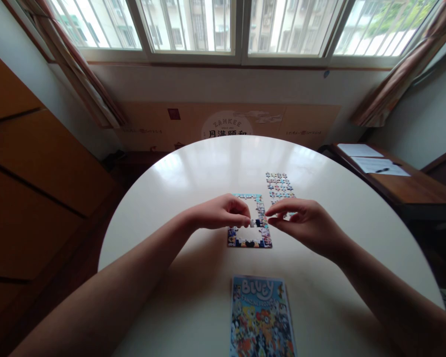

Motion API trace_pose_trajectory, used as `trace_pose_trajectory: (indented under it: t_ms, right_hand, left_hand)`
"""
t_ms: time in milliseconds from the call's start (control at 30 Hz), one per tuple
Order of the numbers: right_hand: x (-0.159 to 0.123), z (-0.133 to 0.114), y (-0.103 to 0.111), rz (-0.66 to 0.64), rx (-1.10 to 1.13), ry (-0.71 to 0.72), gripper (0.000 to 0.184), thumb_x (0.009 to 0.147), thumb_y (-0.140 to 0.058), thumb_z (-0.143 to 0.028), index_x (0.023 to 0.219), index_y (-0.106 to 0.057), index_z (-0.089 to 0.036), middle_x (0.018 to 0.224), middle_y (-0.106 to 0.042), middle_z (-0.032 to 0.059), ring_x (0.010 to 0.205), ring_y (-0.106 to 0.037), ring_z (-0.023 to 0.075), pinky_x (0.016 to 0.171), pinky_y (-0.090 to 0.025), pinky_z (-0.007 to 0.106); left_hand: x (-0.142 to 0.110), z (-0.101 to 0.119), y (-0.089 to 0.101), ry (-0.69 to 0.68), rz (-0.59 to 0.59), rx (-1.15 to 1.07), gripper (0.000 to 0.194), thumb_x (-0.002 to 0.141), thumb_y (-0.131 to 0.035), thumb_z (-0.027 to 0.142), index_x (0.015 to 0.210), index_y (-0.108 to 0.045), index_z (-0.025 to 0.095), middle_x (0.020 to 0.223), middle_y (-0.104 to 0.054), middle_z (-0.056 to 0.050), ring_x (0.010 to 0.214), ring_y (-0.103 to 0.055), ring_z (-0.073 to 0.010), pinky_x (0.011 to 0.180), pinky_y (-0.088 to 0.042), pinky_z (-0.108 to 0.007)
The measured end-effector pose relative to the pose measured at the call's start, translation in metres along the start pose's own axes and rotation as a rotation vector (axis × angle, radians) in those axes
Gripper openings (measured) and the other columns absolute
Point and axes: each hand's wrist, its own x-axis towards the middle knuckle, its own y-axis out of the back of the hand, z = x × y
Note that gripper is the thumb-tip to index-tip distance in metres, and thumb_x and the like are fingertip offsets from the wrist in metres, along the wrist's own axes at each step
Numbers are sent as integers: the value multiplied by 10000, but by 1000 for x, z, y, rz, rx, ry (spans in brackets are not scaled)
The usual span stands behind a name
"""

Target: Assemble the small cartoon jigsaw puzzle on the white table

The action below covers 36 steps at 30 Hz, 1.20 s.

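Note:
A jigsaw puzzle [250, 244] lies on the white round table, its frame of joined pieces surrounding a gap in the middle. Over its left side is my left hand [226, 212], thumb and finger closed on a small pale puzzle piece [251, 223] by the dark pieces inside the frame. My right hand [306, 218] hovers at the puzzle's right edge. Its thumb and forefinger tips are slightly apart, with nothing visible between them. Loose puzzle pieces [278, 184] lie in rows beyond my right hand, which hides the nearest ones.
A colourful Bluey picture sheet [262, 317] lies on the round table [163, 198] near me. To the right, a brown side table [423, 186] holds papers [381, 166] and a pen. Windows and curtains are behind, with a printed cardboard panel [141, 119] below.

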Motion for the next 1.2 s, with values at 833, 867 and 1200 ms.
trace_pose_trajectory:
  t_ms: [833,867,1200]
  right_hand:
    - [1,15,0,-226,-296,389,179,971,-589,-214,958,-767,-233,957,-772,33,835,-703,150,741,-563,300]
    - [1,15,0,-231,-300,387,182,970,-588,-211,961,-768,-234,959,-772,32,834,-705,148,743,-563,297]
    - [3,20,3,-368,-348,274,185,941,-598,-222,918,-781,-237,908,-764,30,790,-690,152,711,-535,301]
  left_hand:
    - [7,-3,-11,37,-45,236,175,850,-603,277,829,-703,135,732,-658,-18,668,-558,-123,606,-409,-242]
    - [6,-3,-11,30,-44,251,181,854,-600,280,834,-707,135,739,-666,-21,668,-561,-124,608,-411,-242]
    - [-2,4,-12,-41,158,796,141,827,-704,315,760,-692,192,792,-668,-18,709,-557,-140,640,-387,-276]
